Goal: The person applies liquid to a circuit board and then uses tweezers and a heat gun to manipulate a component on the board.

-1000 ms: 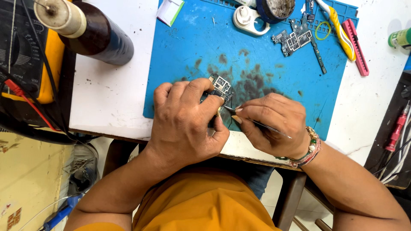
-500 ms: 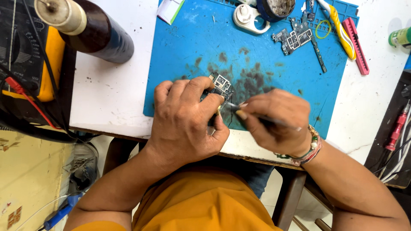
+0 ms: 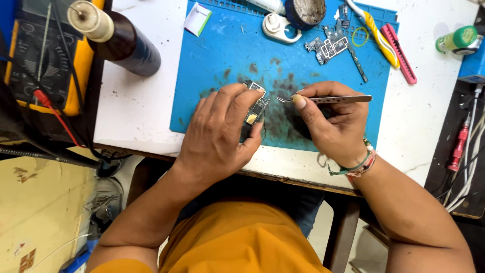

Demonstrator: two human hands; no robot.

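Presently the left hand point(image 3: 220, 134) pinches a small circuit board point(image 3: 256, 106) between thumb and fingers, holding it tilted just above the blue work mat point(image 3: 227, 55). The right hand point(image 3: 331, 124) is closed on metal tweezers point(image 3: 323, 99), tips pointing at the board's upper edge and just short of it.

Risk: a slip of the tips could scratch the board or flick a loose part onto the stained mat; only fingertips steady the board, so it could twist.

Containers: a round dark tin point(image 3: 304, 11) at the mat's far edge holds a greyish residue; its nature cannot be determined. A dark bottle point(image 3: 118, 43) lies left of the mat, contents not visible.
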